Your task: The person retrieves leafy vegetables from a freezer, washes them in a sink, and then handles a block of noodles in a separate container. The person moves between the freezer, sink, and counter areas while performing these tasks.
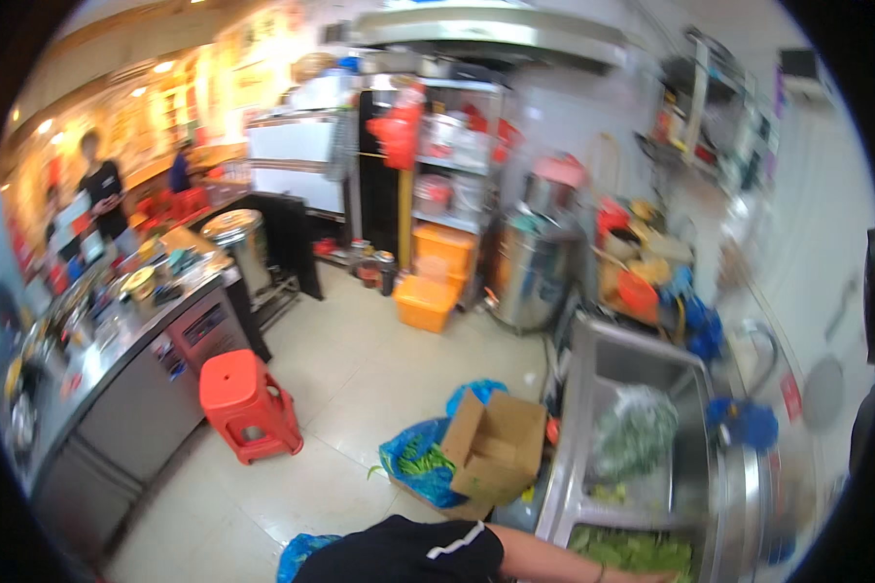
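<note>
A bare forearm out of a black sleeve reaches along the lower edge to the sink; I take it as my left arm. Only part of my left hand (649,578) shows, at the leafy greens (631,548) in the near basin, and its fingers are cut off by the picture's edge. My right hand is out of view. In the farther basin of the steel sink (582,437) lies a clear plastic bag of greens (638,433). Left of the sink, an open cardboard box (499,452) stands by a blue plastic bag (401,444) holding long green vegetables.
A red plastic stool (244,408) stands on the tiled floor, beside a steel counter (146,393) crowded with containers. Orange bins (426,299) sit below shelving, and a large steel pot (529,277) stands behind the sink. Two people are farther off at the left, one standing (102,189).
</note>
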A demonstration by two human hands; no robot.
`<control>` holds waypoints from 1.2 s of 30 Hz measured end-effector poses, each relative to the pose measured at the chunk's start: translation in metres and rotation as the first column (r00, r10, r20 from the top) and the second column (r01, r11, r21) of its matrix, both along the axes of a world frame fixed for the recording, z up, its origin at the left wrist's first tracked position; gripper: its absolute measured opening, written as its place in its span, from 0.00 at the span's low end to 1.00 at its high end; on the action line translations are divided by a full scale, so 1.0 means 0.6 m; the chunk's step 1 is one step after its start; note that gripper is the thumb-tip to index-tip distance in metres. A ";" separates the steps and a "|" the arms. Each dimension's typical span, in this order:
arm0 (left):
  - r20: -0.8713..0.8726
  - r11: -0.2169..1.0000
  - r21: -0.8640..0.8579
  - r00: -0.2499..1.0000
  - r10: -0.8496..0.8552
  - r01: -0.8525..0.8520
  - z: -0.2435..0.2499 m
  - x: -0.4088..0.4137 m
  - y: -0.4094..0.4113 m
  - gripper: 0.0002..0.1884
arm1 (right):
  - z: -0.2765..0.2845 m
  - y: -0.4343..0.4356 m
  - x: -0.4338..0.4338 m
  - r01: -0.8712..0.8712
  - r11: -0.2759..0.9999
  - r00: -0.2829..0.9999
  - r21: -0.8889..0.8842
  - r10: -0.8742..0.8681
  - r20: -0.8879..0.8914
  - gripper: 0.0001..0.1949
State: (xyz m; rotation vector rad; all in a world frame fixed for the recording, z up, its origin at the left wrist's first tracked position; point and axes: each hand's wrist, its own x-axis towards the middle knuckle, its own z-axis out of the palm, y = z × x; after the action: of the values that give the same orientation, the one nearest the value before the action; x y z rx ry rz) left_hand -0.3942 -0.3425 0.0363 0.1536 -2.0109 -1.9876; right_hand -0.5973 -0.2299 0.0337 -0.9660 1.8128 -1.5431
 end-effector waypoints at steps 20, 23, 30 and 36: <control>0.253 0.833 -0.553 0.950 0.182 -0.012 -0.029 0.129 0.068 0.18 | 0.313 0.666 0.146 0.878 0.261 0.149 -0.402 -0.946 -0.289 0.31; 0.208 0.820 -0.570 0.956 0.208 -0.055 -0.035 0.140 0.075 0.16 | 0.293 0.738 0.090 0.776 -0.035 -0.292 -0.630 -0.905 -0.310 0.30; 0.279 0.878 -0.478 0.945 0.168 -0.015 -0.010 0.106 0.072 0.18 | 0.172 0.845 -0.041 0.993 -0.116 -0.117 -0.017 -0.970 -0.214 0.49; 0.170 0.912 -0.402 0.985 -0.009 0.077 0.037 0.028 0.000 0.19 | 0.269 0.768 0.116 0.977 0.149 0.146 -0.152 -0.989 -0.035 0.26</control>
State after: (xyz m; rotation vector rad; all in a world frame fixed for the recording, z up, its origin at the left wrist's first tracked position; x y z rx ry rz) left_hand -0.3777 -0.3427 0.0587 0.1835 -2.5058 -1.5735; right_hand -0.5275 0.2310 0.1951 0.4354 2.7114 -2.3086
